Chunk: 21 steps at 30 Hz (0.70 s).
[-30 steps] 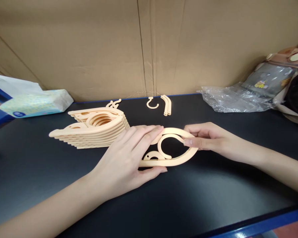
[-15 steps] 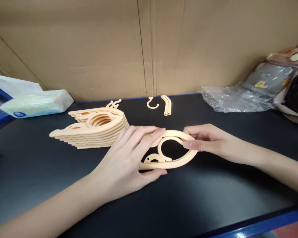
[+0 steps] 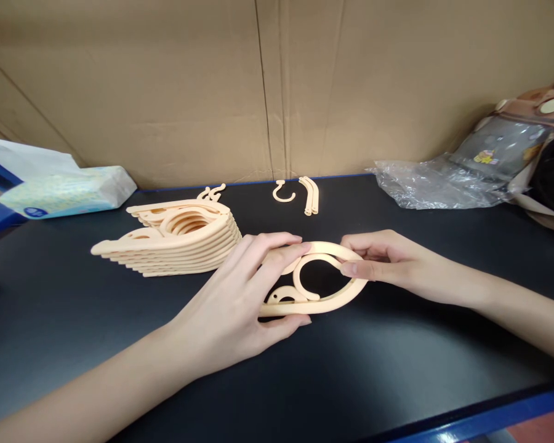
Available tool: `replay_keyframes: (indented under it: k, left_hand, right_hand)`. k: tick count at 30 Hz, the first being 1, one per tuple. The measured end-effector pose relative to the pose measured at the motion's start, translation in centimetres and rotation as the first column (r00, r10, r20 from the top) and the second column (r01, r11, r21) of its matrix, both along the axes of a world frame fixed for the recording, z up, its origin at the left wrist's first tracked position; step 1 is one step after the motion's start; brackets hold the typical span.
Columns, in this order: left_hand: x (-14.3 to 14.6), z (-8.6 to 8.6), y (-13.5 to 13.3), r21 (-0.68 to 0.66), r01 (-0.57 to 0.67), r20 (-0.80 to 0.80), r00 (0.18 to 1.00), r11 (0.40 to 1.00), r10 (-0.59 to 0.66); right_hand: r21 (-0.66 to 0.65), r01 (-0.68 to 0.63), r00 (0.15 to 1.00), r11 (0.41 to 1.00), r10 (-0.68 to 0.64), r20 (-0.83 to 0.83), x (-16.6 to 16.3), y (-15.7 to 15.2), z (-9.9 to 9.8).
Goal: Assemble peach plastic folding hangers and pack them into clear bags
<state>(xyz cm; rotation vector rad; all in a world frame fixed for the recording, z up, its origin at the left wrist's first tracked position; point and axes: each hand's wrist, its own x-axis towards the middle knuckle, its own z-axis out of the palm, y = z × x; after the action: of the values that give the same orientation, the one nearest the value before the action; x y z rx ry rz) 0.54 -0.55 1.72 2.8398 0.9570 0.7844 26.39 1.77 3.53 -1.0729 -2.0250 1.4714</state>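
A cream plastic folding hanger (image 3: 337, 303), folded, with its hook curled inside the arms, is held between both hands above the black table. My left hand (image 3: 235, 301) wraps its left part, fingers over the far arm and thumb along the near one, so that end is mostly hidden. At the rounded right end, my right hand (image 3: 383, 261) pinches the hanger, thumb on top. A tall stack of folded hangers (image 3: 194, 240) of the same kind lies just left of and behind my left hand.
Loose cream hooks (image 3: 212, 192) lie behind the stack. Another hook (image 3: 284, 194) and curved hanger arms (image 3: 309, 197) rest near the cardboard wall (image 3: 189, 92). A tissue pack (image 3: 69, 192) sits at left; a clear plastic bag (image 3: 434, 184) and a bottle (image 3: 503, 141) stand at right.
The fingers of my left hand have shifted slightly on the far arm of the hanger. The hanger and my right hand stay in place.
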Motion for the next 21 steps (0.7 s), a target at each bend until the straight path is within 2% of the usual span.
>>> replay_keyframes:
  k: [12,21]
  left_hand:
    - [-0.13,0.01,0.20,0.089,0.024,-0.023,1.000,0.996,-0.022]
    - [-0.31,-0.22,0.32,0.132,0.043,-0.029,0.999,0.990,-0.039]
  right_hand:
    - [-0.001,0.008,1.000,1.000,-0.008,0.000,-0.05,-0.12,0.02]
    - [-0.060,-0.021,0.996,0.998,0.016,-0.092,-0.06,-0.11,-0.37]
